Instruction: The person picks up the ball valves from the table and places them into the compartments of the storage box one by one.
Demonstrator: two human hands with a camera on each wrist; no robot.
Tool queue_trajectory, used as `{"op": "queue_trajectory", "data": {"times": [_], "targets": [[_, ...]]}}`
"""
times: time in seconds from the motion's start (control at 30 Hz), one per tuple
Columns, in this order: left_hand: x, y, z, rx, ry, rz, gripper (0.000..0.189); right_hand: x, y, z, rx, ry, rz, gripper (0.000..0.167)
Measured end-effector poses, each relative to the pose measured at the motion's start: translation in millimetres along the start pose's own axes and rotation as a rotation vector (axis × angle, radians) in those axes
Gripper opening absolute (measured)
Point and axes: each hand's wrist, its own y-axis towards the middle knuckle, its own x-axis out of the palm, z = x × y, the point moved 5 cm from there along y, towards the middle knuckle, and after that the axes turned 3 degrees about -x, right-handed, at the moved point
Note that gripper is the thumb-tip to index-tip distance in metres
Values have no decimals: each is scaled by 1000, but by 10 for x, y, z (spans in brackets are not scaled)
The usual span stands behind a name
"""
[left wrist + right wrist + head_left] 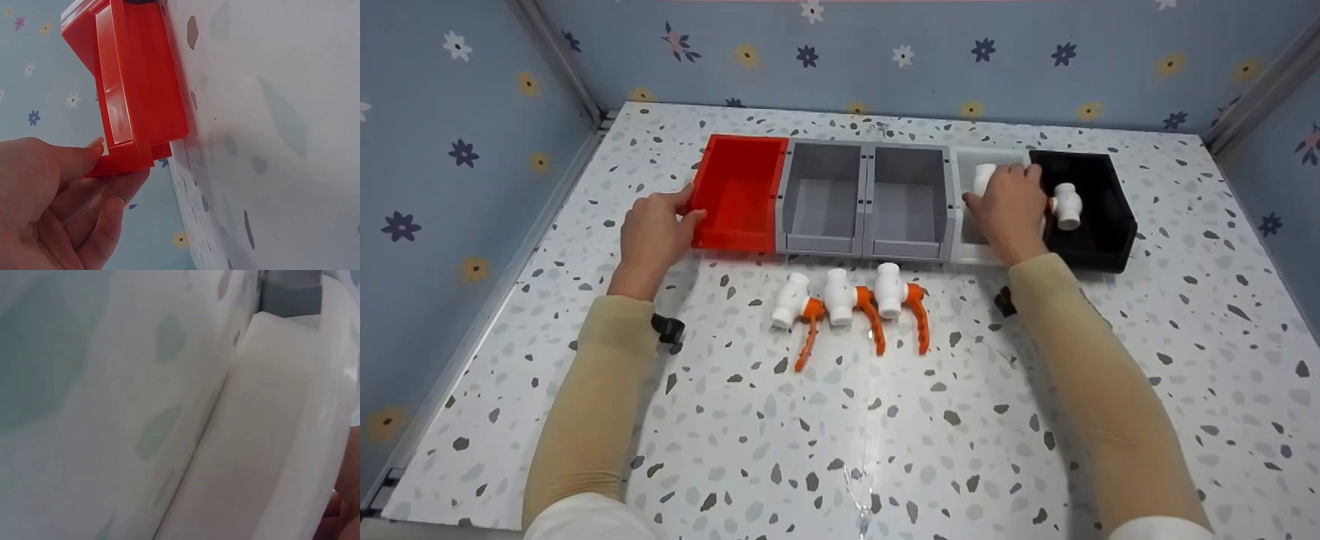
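On the left, my left hand (pixel 654 232) pinches the side wall of a red bin (pixel 735 244), thumb inside and fingers outside in the left wrist view. My right hand (pixel 1011 206) is in the translucent white bin (pixel 975 253), fingers curled over a white ball valve (pixel 984 177). Most of that valve is hidden under the hand. Another white ball valve (pixel 1067 206) lies in the black bin (pixel 1099 251), just right of the hand; part of its orange handle shows. In the right wrist view, the white bin's front (pixel 264 422) covers most of the hand.
Two grey bins (pixel 825 244) stand between the red and white ones, all side by side in a row. In front of them, three white ball valves (pixel 840 296) with orange handles lie on the speckled table (pixel 780 450). Flowered panels (pixel 885 82) enclose the back and sides.
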Motion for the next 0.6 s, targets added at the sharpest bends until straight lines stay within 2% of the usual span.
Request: {"op": "queue_trajectory", "data": {"times": [0.27,0.43,0.6], "targets": [[-11,-10,-6,16,-5,6,55,113,71,-47,-61,-122,-110,56],[-19,-16,6,31,-5,8,55,140,76,-46,-38,-101,-156,51],[-16,-17,-7,15,-6,3,56,136,71,-42,-5,-21,-191,51]]}}
